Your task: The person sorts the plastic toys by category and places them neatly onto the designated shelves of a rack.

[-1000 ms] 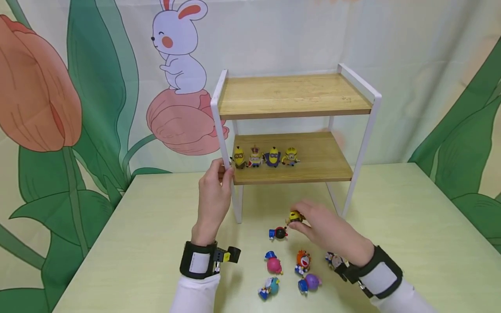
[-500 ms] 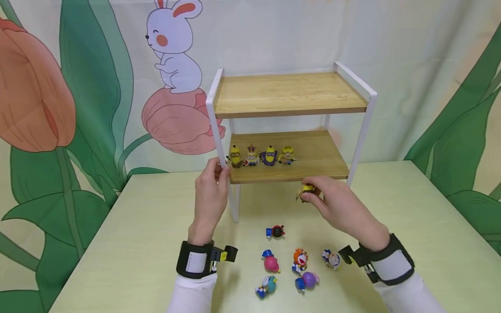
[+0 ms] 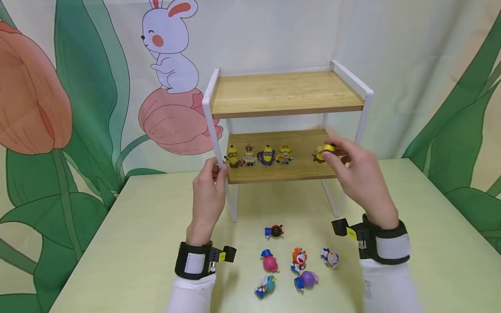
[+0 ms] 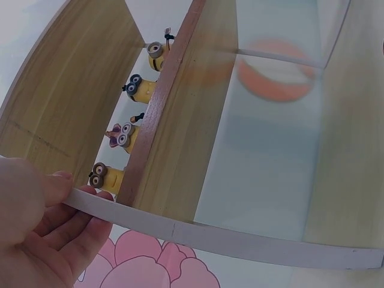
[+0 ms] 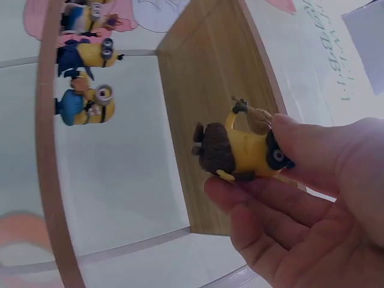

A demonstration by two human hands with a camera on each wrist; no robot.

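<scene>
We note the right grip (image 3: 364, 179) pinching a yellow figurine (image 5: 237, 153), four figurines (image 3: 267, 155) at its nine o'clock; the left grip (image 3: 208, 193) holds a white post (image 3: 213, 139).

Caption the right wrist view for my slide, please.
Right hand holding a yellow figurine in a brown skirt, more figurines lined up on the wooden shelf.

A pale printed backdrop (image 3: 274, 34) is hanging behind the light yellow-green surface (image 3: 430, 243). Across the cloth, a white rabbit (image 3: 170, 43) is sitting atop a pink blossom (image 3: 172, 124), an orange tulip (image 3: 31, 87) is rising among broad green leaves (image 3: 88, 95), and more foliage (image 3: 446, 130) is lining the right side.
</scene>
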